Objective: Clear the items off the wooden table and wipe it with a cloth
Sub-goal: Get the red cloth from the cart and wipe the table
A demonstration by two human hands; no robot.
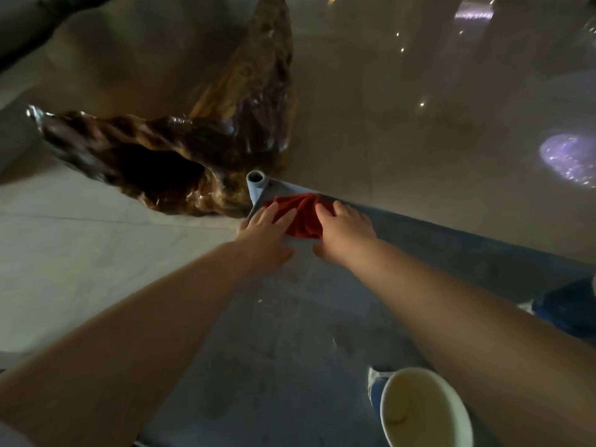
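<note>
Head view, looking down along both bare forearms to the far corner of a grey-blue worktop (290,333). Red cloth (301,214) lies bunched at that corner, touching the surface, just beside a light blue tube end (257,180) that sticks up at the corner itself. Left hand (266,240) lies flat, palm down, fingers (283,219) spread and extended, tips pressing on the left edge of the cloth, thumb out on the bare worktop; not gripping anything. Right hand (345,233) also palm down on the right part of the cloth, fingers slightly curved over the fabric, pressing rather than clenched; whether any fabric is pinched underneath, cannot tell. The two hands are near each other, with the cloth between and under them. White paper cup (425,411) stands upright on the near part of the worktop, under the right forearm, opening up, inside looks empty apart from a small dark mark. Blue and white object (375,387) just behind the cup, partly hidden, not identifiable. Dark glossy gnarled wood piece (180,162) sits on the pale tiled floor (80,253) beyond the corner, apart from the hands. Shiny brown floor (435,108) to the right shows light reflections. Image soft, low light.
</note>
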